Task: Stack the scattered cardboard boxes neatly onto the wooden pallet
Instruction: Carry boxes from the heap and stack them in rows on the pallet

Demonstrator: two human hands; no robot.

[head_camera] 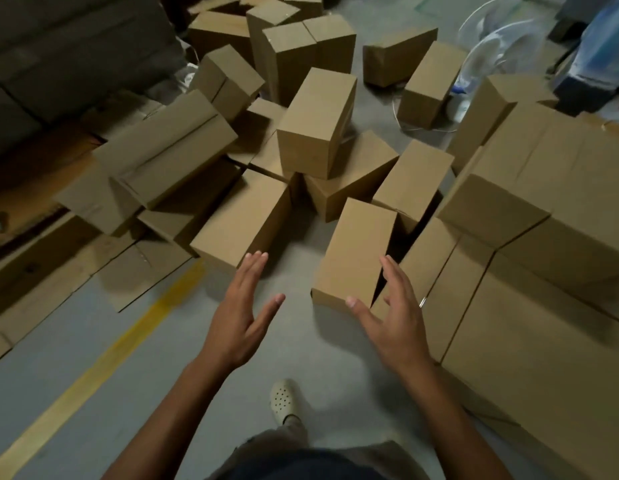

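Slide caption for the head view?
Open left hand and right hand reach for a cardboard box among scattered boxes.

This looks like a warehouse or storage area: a grey concrete floor (318,341) with a painted yellow line (104,361) across the lower left, plain cardboard boxes (315,123) strewn through the middle, flattened cardboard (41,278) at left, and a white fan (495,53) at upper right.

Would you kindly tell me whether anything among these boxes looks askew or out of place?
Yes. The loose cardboard boxes lie jumbled on the floor at odd angles, unlike the squared stack at right. One large box at left rests tilted on top of others.
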